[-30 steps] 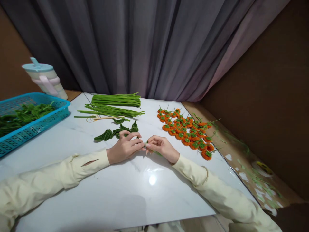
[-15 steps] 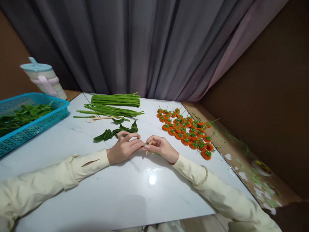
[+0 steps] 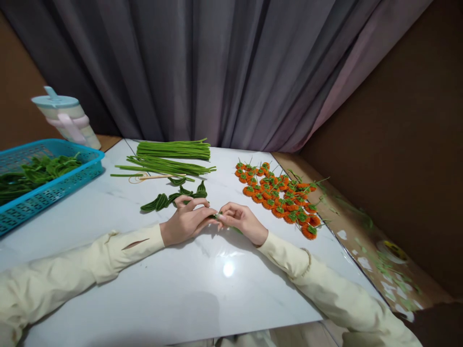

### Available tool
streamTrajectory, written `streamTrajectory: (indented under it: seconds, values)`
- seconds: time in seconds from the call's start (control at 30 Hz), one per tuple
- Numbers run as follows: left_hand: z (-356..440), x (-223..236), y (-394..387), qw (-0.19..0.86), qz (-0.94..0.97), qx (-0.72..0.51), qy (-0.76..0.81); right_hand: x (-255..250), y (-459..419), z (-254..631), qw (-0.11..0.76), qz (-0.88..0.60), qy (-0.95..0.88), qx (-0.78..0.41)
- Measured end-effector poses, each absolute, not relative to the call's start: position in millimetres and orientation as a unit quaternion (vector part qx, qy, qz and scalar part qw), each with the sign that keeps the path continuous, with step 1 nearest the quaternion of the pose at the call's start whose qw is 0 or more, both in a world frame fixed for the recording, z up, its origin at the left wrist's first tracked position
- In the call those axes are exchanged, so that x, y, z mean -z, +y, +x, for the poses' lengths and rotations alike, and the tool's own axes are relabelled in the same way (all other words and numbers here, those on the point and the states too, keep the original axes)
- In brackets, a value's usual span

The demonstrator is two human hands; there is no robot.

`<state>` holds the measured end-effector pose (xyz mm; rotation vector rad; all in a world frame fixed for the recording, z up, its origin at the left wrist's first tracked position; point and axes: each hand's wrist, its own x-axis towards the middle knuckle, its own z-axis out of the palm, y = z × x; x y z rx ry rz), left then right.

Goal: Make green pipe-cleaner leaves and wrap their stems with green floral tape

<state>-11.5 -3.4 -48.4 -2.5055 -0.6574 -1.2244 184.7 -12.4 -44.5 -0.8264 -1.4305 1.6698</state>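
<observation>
My left hand (image 3: 188,220) and my right hand (image 3: 244,223) meet above the middle of the table. Both pinch a small piece of green pipe cleaner (image 3: 216,216) at the fingertips; most of it is hidden by the fingers. A lighter green bit shows under my right hand. Just beyond my left hand lie several dark green leaf shapes bent from pipe cleaner (image 3: 159,202). To the right, in rows, sit several small orange pipe-cleaner pompoms with green tops (image 3: 268,204).
Bundles of light green pipe cleaners (image 3: 173,150) lie at the back, with a thin wooden tool (image 3: 162,176) before them. At left stand a blue basket (image 3: 83,169) of green pieces and a lidded tumbler (image 3: 70,120). A tape roll (image 3: 392,251) and scraps lie at right.
The fingertips have shifted slightly around the green piece, and a little more dark green shows between them. Everything else stays as it was.
</observation>
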Motion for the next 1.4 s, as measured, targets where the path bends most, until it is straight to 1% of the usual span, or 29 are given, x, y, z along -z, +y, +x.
streamTrajectory:
  seconds: [0.2,0.4,0.5,0.6,0.8,1.03,1.2,1.4]
  values:
    - [-14,51,-2,0.138,-0.88,0.404,-0.209,42,-13,186,0.401,-0.322,-0.565,-0.645]
    - [-19,51,3,0.18,-0.877,0.406,-0.182,40,-13,187,0.405,-0.321,-0.565,-0.644]
    - [-19,51,3,0.179,-0.879,0.407,-0.172,41,-14,186,0.403,-0.323,-0.566,-0.643]
    - [-17,49,-1,0.144,-0.883,0.407,-0.185,43,-13,186,0.404,-0.327,-0.566,-0.641]
    - [-10,45,-10,-0.011,-0.876,0.397,-0.274,46,-13,186,0.408,-0.319,-0.562,-0.645]
    - [-6,44,-11,-0.123,-0.849,0.396,-0.327,45,-13,187,0.402,-0.323,-0.553,-0.654]
    - [-6,43,-11,-0.166,-0.839,0.396,-0.336,43,-13,188,0.396,-0.319,-0.554,-0.66]
    - [-7,44,-12,-0.14,-0.847,0.393,-0.328,43,-14,189,0.397,-0.291,-0.573,-0.655]
